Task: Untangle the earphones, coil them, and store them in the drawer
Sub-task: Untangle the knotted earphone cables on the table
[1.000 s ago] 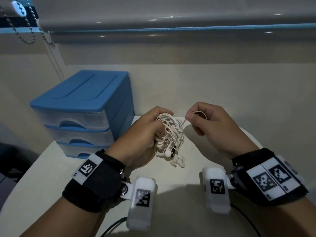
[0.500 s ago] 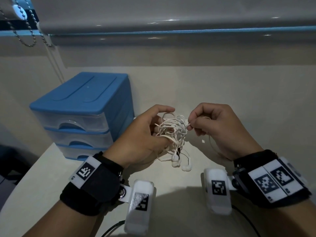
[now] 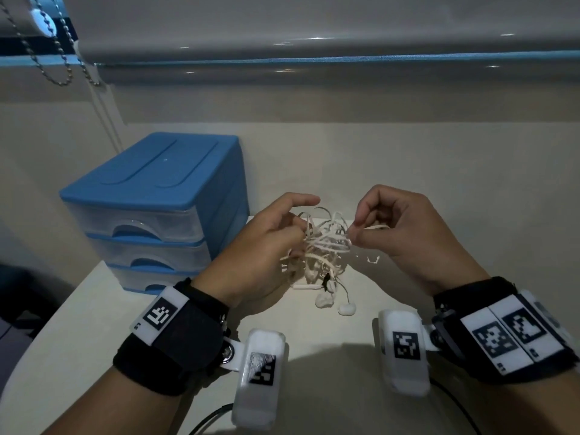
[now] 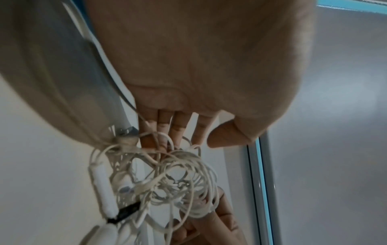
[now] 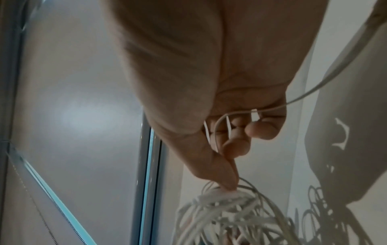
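A tangle of white earphones point(image 3: 326, 246) hangs between my two hands above the white table point(image 3: 94, 315). My left hand point(image 3: 299, 229) holds its left side, several fingers hooked through the loops point(image 4: 167, 165), with the index finger stretched out on top. My right hand point(image 3: 353, 233) pinches one strand at the tangle's right edge between thumb and forefinger point(image 5: 228, 184). A loose length of cable point(image 5: 314, 87) runs through that palm. Two earbuds point(image 3: 324, 301) dangle below, close to the tabletop. The blue three-drawer unit point(image 3: 150, 215) stands at the left, all drawers closed.
A wall and a grey roller blind point(image 3: 314, 32) close off the back. Its bead chain point(image 3: 59, 67) hangs at the top left. The table's rounded edge falls away at the left. Black cables point(image 3: 207, 419) trail from my wrist cameras near the front edge.
My left hand has loosened from a tight fist round the bundle, its index finger now stretched out. The tangle has spread wider and the earbuds hang lower. The right hand keeps its pinch.
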`<state>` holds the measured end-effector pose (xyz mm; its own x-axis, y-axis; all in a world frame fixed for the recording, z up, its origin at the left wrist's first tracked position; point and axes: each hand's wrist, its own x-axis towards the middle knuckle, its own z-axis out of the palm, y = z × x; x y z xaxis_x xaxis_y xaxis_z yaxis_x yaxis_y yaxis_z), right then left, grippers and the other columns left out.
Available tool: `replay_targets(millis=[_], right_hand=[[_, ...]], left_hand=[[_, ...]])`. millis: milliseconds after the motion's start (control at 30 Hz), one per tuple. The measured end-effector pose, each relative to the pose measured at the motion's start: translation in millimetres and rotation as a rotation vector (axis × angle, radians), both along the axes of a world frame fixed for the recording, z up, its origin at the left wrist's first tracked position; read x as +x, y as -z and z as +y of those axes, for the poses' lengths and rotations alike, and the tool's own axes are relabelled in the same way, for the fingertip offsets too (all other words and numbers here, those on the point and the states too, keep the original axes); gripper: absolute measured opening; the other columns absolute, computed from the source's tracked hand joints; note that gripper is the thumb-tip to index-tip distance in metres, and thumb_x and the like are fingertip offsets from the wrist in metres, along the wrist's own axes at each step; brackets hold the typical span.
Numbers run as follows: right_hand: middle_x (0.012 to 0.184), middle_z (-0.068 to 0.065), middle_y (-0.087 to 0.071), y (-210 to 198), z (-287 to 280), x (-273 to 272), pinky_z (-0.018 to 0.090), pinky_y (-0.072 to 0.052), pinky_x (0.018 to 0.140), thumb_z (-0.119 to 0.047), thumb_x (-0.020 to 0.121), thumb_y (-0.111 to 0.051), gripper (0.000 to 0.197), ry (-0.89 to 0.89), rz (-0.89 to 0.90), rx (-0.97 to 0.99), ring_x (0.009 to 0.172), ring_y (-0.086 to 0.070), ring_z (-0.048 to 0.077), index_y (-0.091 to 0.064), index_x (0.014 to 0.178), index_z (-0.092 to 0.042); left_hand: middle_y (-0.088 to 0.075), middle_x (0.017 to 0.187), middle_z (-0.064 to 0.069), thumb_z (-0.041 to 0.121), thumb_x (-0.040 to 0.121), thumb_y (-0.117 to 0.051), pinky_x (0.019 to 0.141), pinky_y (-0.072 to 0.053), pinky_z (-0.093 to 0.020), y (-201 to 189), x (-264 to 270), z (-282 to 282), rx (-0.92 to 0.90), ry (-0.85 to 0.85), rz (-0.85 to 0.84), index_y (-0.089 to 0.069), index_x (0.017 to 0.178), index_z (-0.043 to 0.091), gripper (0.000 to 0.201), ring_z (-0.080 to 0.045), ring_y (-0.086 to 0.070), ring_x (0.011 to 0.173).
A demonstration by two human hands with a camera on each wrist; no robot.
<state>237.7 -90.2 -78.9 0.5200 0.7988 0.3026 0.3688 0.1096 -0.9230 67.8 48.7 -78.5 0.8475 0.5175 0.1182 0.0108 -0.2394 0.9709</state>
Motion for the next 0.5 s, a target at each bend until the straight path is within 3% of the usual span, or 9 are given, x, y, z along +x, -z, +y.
replay_targets(millis=[67, 167, 267, 367, 500], right_hand=[[0.068, 0.001, -0.066, 0.5, 0.3, -2.0, 0.034, -0.051, 0.072, 0.011, 0.074, -0.079, 0.026, -0.034, -0.012, -0.036, 0.071, -0.066, 0.018, -0.063, 0.08, -0.007], [0.069, 0.003, -0.065, 2.9, 1.4, -4.2, 0.026, -0.052, 0.07, 0.012, 0.074, -0.079, 0.025, -0.059, -0.046, -0.077, 0.069, -0.067, 0.013, -0.063, 0.081, -0.006], [0.07, 0.006, -0.064, 3.7, 2.3, -3.4, 0.029, -0.05, 0.07, 0.011, 0.073, -0.08, 0.024, -0.071, -0.072, -0.106, 0.068, -0.064, 0.013, -0.064, 0.079, -0.006], [0.071, 0.004, -0.064, 4.6, 2.8, -2.8, 0.036, -0.049, 0.073, 0.007, 0.072, -0.084, 0.025, -0.084, -0.096, -0.138, 0.068, -0.062, 0.014, -0.065, 0.078, -0.009], [0.071, 0.002, -0.065, 6.0, 2.8, -1.9, 0.037, -0.047, 0.07, -0.002, 0.072, -0.086, 0.026, -0.083, -0.117, -0.167, 0.067, -0.06, 0.014, -0.065, 0.075, -0.017]], left_hand=[[-0.056, 0.083, -0.004, 0.013, 0.09, -0.054, 0.076, -0.044, -0.035, 2.1, 1.4, 1.3, -0.042, -0.038, 0.001, -0.066, 0.128, 0.029, 0.044, -0.009, -0.052, 0.069], [-0.06, 0.065, 0.015, 0.018, 0.099, -0.061, 0.078, -0.044, -0.031, 6.0, 2.3, 3.4, 0.005, -0.047, 0.075, -0.067, 0.127, 0.03, 0.031, -0.001, -0.057, 0.062], [-0.067, 0.074, 0.008, 0.022, 0.097, -0.068, 0.078, -0.047, -0.029, 7.9, 3.1, 2.8, 0.05, -0.038, 0.124, -0.068, 0.122, 0.034, 0.028, -0.006, -0.063, 0.07], [-0.065, 0.077, 0.003, 0.017, 0.095, -0.072, 0.072, -0.05, -0.028, 8.8, 3.3, 2.4, 0.068, -0.042, 0.132, -0.068, 0.119, 0.033, 0.03, -0.007, -0.062, 0.069], [-0.07, 0.091, -0.008, 0.008, 0.095, -0.07, 0.08, -0.057, -0.04, 7.9, 3.0, 2.8, 0.024, -0.053, 0.107, -0.07, 0.118, 0.031, 0.033, -0.018, -0.068, 0.08]])
